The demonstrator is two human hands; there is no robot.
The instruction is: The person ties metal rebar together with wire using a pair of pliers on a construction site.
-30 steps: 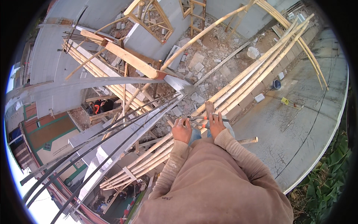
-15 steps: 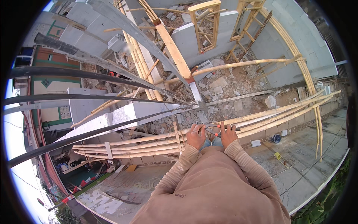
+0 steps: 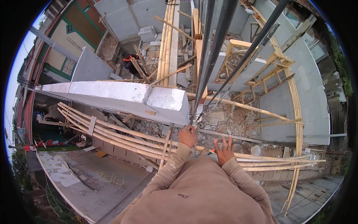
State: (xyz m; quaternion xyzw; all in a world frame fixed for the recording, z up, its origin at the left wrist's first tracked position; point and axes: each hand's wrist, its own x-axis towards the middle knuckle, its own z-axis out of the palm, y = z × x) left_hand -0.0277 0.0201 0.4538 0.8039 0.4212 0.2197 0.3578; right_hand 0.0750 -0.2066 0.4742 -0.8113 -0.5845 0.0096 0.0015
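My left hand (image 3: 187, 137) is closed at the foot of several dark steel rods (image 3: 220, 41), beside the end of a pale block wall (image 3: 166, 100). Whatever its fingertips grip is hidden. To the right, my right hand (image 3: 225, 152) is open, fingers spread and raised over the bamboo poles (image 3: 257, 158). A small orange tip (image 3: 213, 151) shows beside its index finger; the rest of that tool is out of sight. Thin wires stand near the rods' base, close to my left fingertips.
More bamboo poles (image 3: 123, 134) run left, tied to short wooden crosspieces. Below lies broken rubble (image 3: 220, 119), with wooden frames (image 3: 238, 48) beyond. A person (image 3: 131, 64) in dark and orange clothing is down at the far left. A concrete slab (image 3: 100, 175) spreads out lower left.
My hands have parted from the orange-handled tool they both held. The left has moved up to the rods' foot; the right has opened. My view has turned, so the rods now rise upward.
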